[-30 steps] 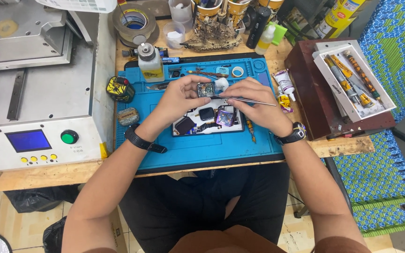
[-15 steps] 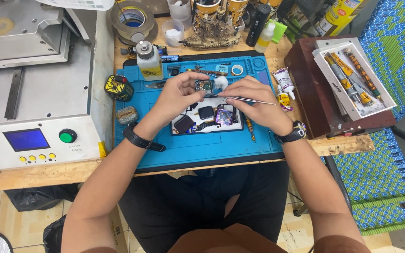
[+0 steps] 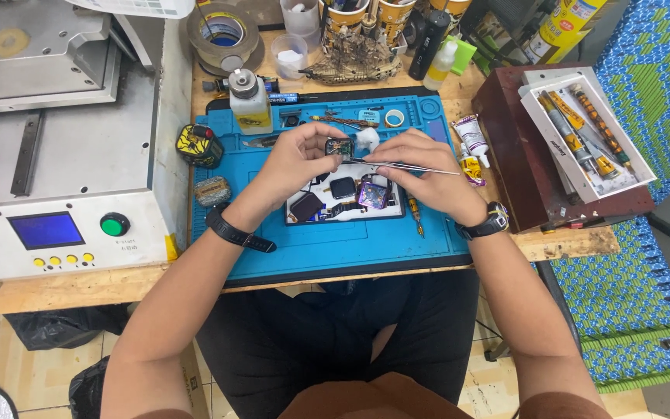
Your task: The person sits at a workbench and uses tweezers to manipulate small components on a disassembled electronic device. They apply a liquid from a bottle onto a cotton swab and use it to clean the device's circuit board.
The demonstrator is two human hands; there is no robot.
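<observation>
My left hand (image 3: 295, 164) pinches a small square electronic part (image 3: 340, 147), like an opened watch body, above the blue work mat (image 3: 335, 244). My right hand (image 3: 422, 172) grips thin metal tweezers (image 3: 406, 166), whose tips touch that part. Below the hands a white tray (image 3: 343, 216) holds dark square parts (image 3: 343, 188) and a purple-tinted piece (image 3: 371, 195). Both wrists wear black watches.
A grey machine with a blue screen (image 3: 46, 230) and green button (image 3: 115, 224) fills the left. A squeeze bottle (image 3: 250, 102), tape roll (image 3: 222, 32), cups and a yellow screwdriver (image 3: 416, 214) surround the mat. At the right a brown box carries a tray of tools (image 3: 583, 132).
Both hands have stayed over the tray with only small shifts. The left hand still holds the small part and the tweezers remain at it.
</observation>
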